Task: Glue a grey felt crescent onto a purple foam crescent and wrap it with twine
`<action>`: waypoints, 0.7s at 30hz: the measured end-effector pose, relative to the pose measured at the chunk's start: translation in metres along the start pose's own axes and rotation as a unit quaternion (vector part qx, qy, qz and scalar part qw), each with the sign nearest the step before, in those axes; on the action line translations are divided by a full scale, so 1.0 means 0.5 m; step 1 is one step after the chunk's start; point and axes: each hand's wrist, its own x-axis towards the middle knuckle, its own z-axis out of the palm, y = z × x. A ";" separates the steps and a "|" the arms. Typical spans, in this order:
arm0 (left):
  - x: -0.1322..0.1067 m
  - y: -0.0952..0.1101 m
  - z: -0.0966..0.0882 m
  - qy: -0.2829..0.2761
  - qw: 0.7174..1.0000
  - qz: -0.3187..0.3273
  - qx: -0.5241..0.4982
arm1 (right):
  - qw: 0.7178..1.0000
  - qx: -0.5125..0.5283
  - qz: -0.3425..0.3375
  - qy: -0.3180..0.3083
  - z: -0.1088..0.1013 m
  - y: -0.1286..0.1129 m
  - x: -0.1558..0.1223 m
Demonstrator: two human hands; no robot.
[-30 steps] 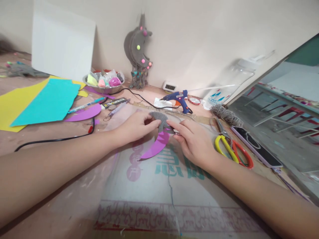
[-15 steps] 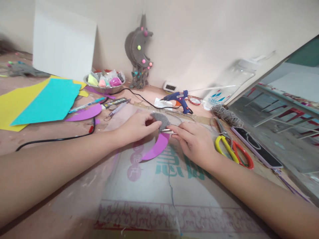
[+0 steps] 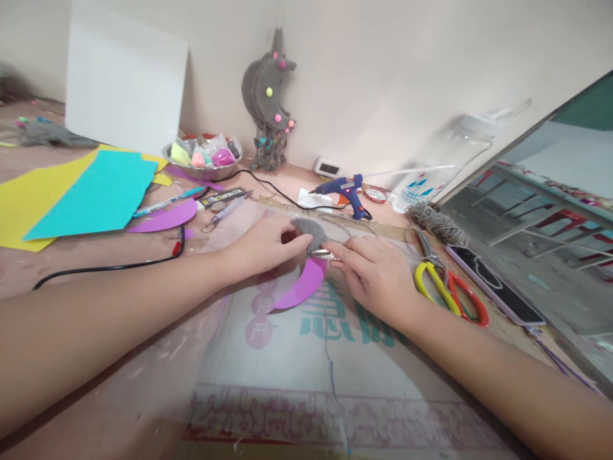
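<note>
A crescent of purple paper (image 3: pixel 302 285) has its upper part wrapped in grey yarn (image 3: pixel 311 231), while its lower tip stays bare. My left hand (image 3: pixel 271 246) pinches the wrapped part between thumb and fingers. From the other side, my right hand (image 3: pixel 371 265) grips a small shiny metal piece (image 3: pixel 323 254), its exact kind unclear, pressed against the crescent where the yarn ends. The crescent is held over a printed sheet (image 3: pixel 268 370) under clear plastic. Beyond my hands lies a blue glue gun (image 3: pixel 342 188).
Scissors (image 3: pixel 438 287), a phone (image 3: pixel 493 281) and a yarn bundle (image 3: pixel 435 223) lie on the right. Leftward are turquoise paper (image 3: pixel 96 195), a black cord (image 3: pixel 110 268) and a metal bowl (image 3: pixel 204 171) of clay packets. A decorated grey moon (image 3: pixel 265 92) hangs on the wall.
The view has shifted very slightly. Both hands keep the same hold on the crescent and the metal piece; nothing else has visibly moved.
</note>
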 end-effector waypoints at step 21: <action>0.001 -0.008 0.006 0.016 0.996 0.061 0.056 | 0.995 -0.082 -0.047 -0.024 -0.012 -0.012 -0.002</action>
